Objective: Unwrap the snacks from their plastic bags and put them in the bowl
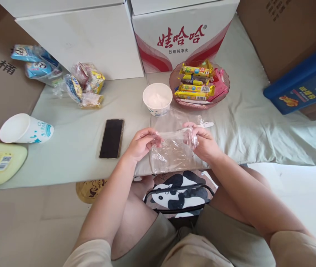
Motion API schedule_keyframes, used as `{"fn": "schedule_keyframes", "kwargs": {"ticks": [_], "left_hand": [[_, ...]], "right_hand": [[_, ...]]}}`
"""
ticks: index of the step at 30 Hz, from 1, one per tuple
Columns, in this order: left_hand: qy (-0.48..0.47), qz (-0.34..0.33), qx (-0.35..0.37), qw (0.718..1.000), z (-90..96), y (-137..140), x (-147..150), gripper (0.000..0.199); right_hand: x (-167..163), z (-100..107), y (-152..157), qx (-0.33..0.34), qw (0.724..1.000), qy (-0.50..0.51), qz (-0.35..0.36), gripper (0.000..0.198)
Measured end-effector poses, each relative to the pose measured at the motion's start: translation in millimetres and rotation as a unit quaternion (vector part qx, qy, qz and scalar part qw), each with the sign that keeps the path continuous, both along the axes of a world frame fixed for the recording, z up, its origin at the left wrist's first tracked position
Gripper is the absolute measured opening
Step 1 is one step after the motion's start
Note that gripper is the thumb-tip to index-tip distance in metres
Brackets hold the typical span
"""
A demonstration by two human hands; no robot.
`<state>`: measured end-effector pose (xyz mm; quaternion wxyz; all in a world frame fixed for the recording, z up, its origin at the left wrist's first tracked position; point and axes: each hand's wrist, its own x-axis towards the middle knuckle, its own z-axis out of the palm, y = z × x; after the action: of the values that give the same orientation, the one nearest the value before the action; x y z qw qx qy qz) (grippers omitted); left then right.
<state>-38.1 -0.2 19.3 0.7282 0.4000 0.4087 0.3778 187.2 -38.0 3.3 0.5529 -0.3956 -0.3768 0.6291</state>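
Clear plastic film [173, 135] is stretched between my two hands, above the front edge of the cloth-covered table. My left hand [144, 142] pinches one end between thumb and fingers. At the other end, my right hand [204, 142] is closed around a bunched, shiny part of it. Beneath them lies a flat, crinkled clear plastic sheet [169, 157]; I cannot tell whether it joins the held piece. A white paper bowl [158, 100] with white contents stands just beyond. The end of a small white utensil [208, 124] pokes out beside my right hand.
A pink glass bowl [178, 101] holds several wrapped snacks. A phone [111, 138] lies left of my hands. Farther left are a tipped paper cup [39, 129], snack packets [95, 82] and a yellow container [3, 163]. White cartons [185, 39] line the back; a blue box [302, 79] stands right.
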Motion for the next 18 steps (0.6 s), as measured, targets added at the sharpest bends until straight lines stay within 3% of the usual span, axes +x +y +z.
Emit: {"fn": "schedule_keyframes", "kwargs": {"ticks": [4,7,10,13,16,18], "left_hand": [[0.003,-0.027,0.019,0.999,-1.6,3,-3,0.024],[0.110,-0.028,0.104,0.988,-6.7,3,-7,0.045],[0.282,-0.005,0.230,0.931,-12.6,1,-12,0.040],[0.343,-0.013,0.314,0.885,-17.3,-1,-18,0.024],[0.290,-0.004,0.298,0.910,-20.5,-2,-20,0.015],[0.205,0.032,0.239,0.949,-20.8,-1,-18,0.035]], "right_hand": [[1,-2,0,0.006,1.000,0.004,-0.005,0.028],[0,-4,1,-0.001,1.000,-0.004,-0.026,0.025],[-1,-5,4,-0.031,0.997,-0.028,-0.057,0.014],[-2,-9,6,-0.040,0.995,-0.080,-0.053,0.040],[-2,-14,6,-0.016,0.989,-0.148,-0.003,0.064],[-3,-15,6,-0.005,0.987,-0.160,0.023,0.072]]}}
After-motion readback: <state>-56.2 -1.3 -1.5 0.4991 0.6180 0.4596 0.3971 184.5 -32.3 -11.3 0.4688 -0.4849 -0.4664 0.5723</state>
